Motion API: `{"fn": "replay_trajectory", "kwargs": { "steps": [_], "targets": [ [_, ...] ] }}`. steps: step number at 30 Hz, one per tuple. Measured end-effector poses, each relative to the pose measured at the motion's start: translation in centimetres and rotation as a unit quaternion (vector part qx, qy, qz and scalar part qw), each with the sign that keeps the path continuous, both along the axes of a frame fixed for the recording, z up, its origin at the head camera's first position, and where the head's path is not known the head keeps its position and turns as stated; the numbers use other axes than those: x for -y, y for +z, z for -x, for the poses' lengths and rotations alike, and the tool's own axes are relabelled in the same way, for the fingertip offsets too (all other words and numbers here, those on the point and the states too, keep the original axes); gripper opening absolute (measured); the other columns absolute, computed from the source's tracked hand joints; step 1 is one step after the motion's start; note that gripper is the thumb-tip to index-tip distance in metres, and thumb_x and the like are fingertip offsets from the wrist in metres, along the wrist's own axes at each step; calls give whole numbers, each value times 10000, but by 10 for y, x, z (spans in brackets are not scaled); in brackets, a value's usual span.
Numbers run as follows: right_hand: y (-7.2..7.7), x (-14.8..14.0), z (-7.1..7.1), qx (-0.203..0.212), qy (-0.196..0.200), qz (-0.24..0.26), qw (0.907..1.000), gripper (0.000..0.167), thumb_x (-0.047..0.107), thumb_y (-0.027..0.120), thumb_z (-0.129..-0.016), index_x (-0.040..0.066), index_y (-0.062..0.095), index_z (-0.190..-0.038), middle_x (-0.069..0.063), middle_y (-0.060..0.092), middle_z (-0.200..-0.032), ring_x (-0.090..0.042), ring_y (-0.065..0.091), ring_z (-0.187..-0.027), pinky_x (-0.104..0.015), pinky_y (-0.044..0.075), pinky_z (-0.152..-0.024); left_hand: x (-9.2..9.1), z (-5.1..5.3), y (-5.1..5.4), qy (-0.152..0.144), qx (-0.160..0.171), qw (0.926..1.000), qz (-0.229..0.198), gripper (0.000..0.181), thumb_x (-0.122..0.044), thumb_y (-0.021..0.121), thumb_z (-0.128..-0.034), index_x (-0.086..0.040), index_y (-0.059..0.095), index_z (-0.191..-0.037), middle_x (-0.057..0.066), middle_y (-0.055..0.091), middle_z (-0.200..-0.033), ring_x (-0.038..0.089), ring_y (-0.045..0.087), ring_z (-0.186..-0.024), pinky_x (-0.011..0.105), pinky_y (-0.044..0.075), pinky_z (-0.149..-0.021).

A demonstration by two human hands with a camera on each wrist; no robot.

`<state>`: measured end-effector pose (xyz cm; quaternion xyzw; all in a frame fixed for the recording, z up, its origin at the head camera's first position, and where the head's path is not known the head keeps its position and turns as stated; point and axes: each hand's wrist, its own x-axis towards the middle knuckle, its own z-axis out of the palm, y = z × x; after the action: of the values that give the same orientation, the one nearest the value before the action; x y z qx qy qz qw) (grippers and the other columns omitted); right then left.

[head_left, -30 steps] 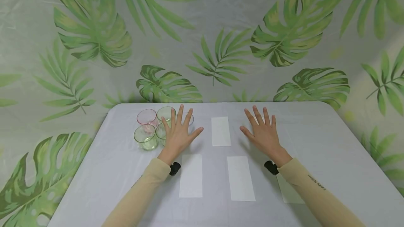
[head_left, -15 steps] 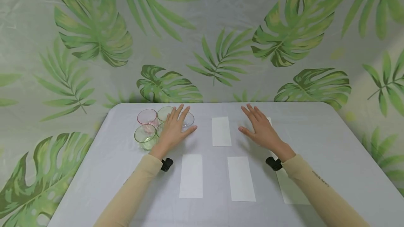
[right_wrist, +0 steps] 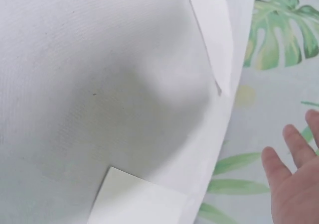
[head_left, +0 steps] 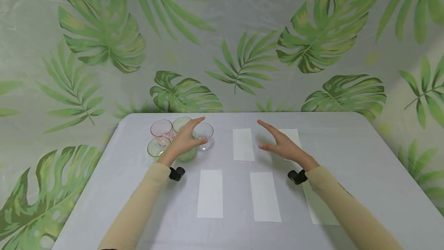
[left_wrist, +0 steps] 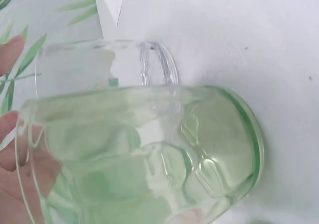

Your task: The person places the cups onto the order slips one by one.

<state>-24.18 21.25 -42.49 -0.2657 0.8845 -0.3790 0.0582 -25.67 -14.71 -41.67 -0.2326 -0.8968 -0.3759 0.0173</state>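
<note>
My left hand (head_left: 182, 140) hovers over a cluster of drinking glasses at the back left, fingers extended and thumb apart, holding nothing. A green glass (head_left: 187, 155) lies under its palm, partly hidden. Just right of the fingertips stands a clear glass (head_left: 203, 130). Behind the hand are a pink-rimmed glass (head_left: 161, 128) and green-rimmed glasses. The left wrist view shows the green glass (left_wrist: 149, 154) close up, with the clear glass (left_wrist: 94, 67) beyond it. My right hand (head_left: 286, 147) is raised, fingers straight and thumb apart, nothing in it; its spread fingers show in the right wrist view.
Several white paper rectangles lie flat on the white-clothed table (head_left: 347, 149): one at the back middle (head_left: 243, 144), others in front (head_left: 210, 194) and to the right (head_left: 320, 207). A leaf-patterned cloth (head_left: 243, 49) hangs behind the table's far edge.
Both hands have rolled from spread, palm-down poses onto their sides, fingers drawn together. My left hand has shifted left and over the glasses, uncovering the clear one. The glasses and papers stay put.
</note>
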Motion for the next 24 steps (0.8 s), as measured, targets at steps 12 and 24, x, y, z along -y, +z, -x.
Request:
{"fn": "replay_trajectory", "kwargs": {
  "steps": [12, 24],
  "targets": [
    [-22, 6, 18, 821, 132, 31, 9965, 824, 254, 698, -884, 238, 200, -1541, -76, 162, -1578, -336, 131, -1426, -619, 182, -1093, 6, 8, 10, -72, 527, 9955, 784, 742, -142, 761, -829, 0, 373, -1445, 214, 392, -1448, 410, 322, -1332, 531, 286, -1089],
    [-34, 19, 31, 861, 224, -298, 9956, 849, 217, 740, -849, 95, 238, -1522, -181, 216, -1546, -371, 168, -1411, -552, 167, -1126, 3, 11, 17, -290, 618, 9918, 1079, 721, -44, 755, -808, 52, 384, -1418, 224, 410, -1431, 389, 361, -1293, 478, 322, -1081]
  ]
}}
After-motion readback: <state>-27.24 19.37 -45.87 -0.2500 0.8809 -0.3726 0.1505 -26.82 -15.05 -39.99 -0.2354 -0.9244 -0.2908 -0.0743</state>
